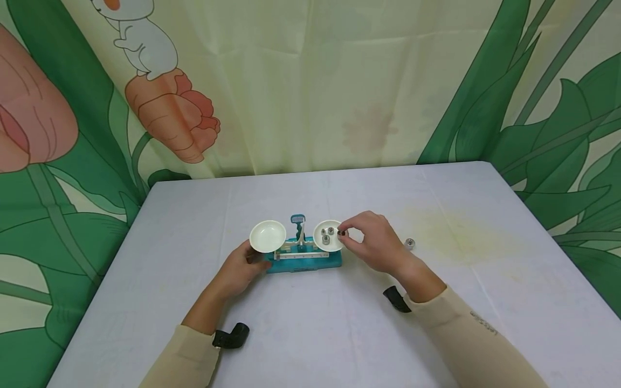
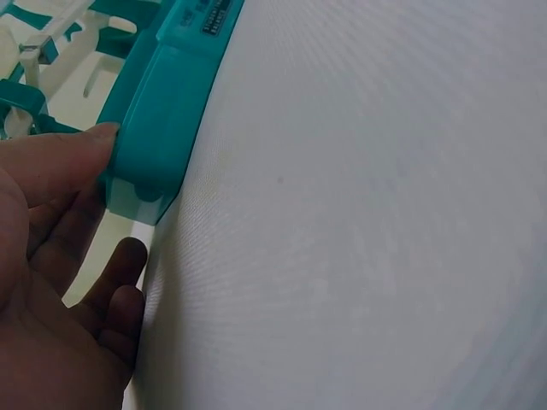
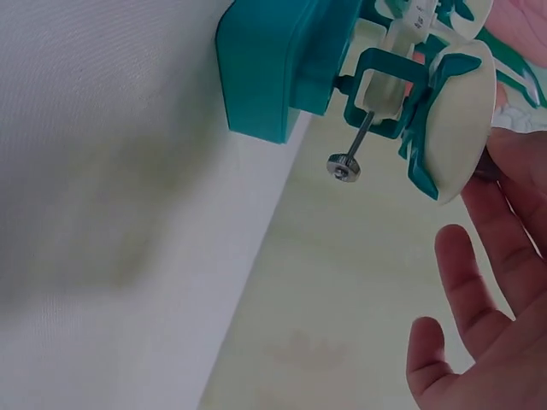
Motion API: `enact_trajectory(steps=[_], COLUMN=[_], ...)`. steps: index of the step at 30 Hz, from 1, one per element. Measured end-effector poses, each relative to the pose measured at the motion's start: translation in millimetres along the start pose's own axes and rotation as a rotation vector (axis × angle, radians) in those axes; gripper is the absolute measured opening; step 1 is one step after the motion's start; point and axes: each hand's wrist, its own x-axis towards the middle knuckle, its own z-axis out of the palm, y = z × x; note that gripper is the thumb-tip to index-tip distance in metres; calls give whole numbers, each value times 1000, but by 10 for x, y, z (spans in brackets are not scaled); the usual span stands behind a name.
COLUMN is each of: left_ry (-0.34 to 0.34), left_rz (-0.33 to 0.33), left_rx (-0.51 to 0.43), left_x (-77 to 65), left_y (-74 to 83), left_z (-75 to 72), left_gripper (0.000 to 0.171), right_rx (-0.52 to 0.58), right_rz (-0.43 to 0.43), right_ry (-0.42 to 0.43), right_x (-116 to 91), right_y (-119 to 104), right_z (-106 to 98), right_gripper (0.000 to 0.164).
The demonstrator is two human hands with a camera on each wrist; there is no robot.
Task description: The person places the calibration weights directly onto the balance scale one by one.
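A teal balance scale [image 1: 304, 264] with two white pans stands on the table. Thumb and fingers of my left hand [image 1: 241, 271] grip the left end of its base; in the left wrist view the thumb lies on the teal edge [image 2: 158, 120]. The left pan [image 1: 268, 236] holds nothing. On the right pan [image 1: 320, 243] sit several small metal nuts [image 1: 326, 239]. At that pan's right rim, my right hand [image 1: 375, 242] pinches a small dark metal nut [image 1: 342, 233] between thumb and index finger. In the right wrist view, its other fingers are spread below the pan [image 3: 461, 128].
One more metal nut [image 1: 409, 243] lies on the white tablecloth [image 1: 310, 328], to the right of my right hand. From the scale's right end a threaded rod with a round knob [image 3: 344, 167] sticks out. A printed curtain [image 1: 310, 91] hangs behind the table's far edge.
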Motion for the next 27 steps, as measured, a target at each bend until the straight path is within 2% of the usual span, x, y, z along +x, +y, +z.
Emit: enact_trajectory(steps=[10,27], left_ry=[-2,4], left_rz=[3,-10], left_rx=[-1,10], left_x=[10,1], left_y=[-21,3], left_z=[-6,-1], left_gripper=[65,66], right_rx=[-25,-59], right_rz=[42,92], right_ry=[-23,-99], right_x=[35,108], right_y=[-40,-114], right_z=[57,16], right_gripper=[13,13])
